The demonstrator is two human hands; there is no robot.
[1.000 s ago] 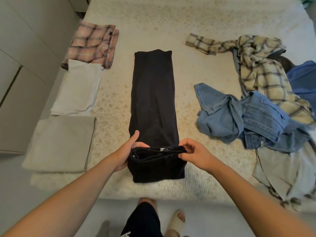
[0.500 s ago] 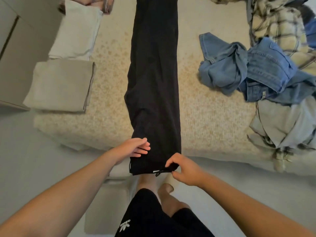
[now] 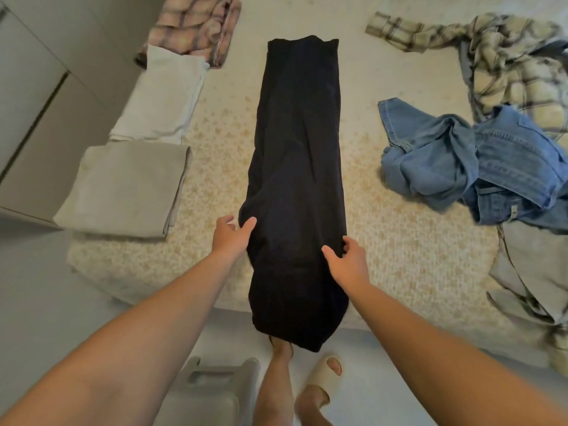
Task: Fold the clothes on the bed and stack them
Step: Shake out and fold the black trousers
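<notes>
L hand (image 3: pixel 229 238) & R hand (image 3: pixel 345 261) now gripping black trousers (image 3: pixel 299 167) at both edges farther up; near end hanging off bed (image 3: pixel 415 256).

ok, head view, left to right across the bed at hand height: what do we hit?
Folded beige cloth → left hand → long black garment → right hand → crumpled blue denim clothing

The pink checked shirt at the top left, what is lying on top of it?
A folded white cloth covers the near edge of the pink checked shirt. How far the shirt reaches beneath it is hidden.
</notes>
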